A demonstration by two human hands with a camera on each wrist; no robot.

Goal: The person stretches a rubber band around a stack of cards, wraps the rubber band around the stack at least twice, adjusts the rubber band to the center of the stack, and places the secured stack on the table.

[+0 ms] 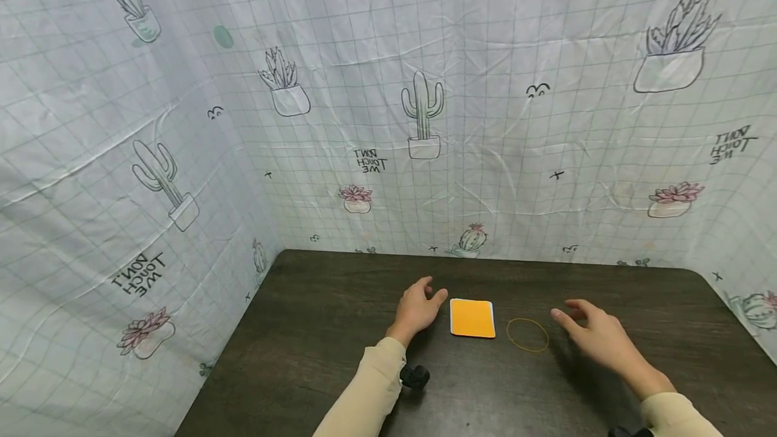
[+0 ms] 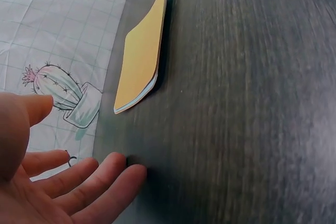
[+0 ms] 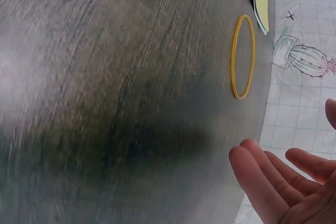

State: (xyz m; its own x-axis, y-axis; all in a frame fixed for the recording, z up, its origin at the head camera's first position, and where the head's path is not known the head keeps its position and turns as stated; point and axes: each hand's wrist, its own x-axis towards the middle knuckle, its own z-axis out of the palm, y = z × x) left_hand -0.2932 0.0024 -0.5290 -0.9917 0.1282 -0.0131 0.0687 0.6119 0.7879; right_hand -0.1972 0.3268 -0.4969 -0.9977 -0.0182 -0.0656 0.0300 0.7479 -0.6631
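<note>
Near the lower centre of the head view, a thin square pad with an orange top (image 1: 472, 318) lies flat on the dark wood-grain surface (image 1: 328, 315). A yellow rubber band (image 3: 234, 59) lies just to its right in the head view, a slack oval apart from the pad. The left hand (image 1: 419, 305) is just left of the pad, and the right hand (image 1: 597, 336) is to the right of the band, towards the lower right of the frame. Both hands are spread loosely, thumbs away from the fingers, and neither holds anything; whether the left fingertips touch the surface I cannot tell.

Handling these well looks like two-handed work. The pad seems flat and low, so a pinch across opposite edges, or a fingertip under one rounded corner, should suit it better than a grab from above. The left wrist view shows a pale layer under the orange one, so I would keep the edges square and press lightly, lest the layers slide. The band would be best pinched at its right-hand curve, and stretched only with fingers well inside the loop, since it could snap off or bend the pad's corners.
</note>
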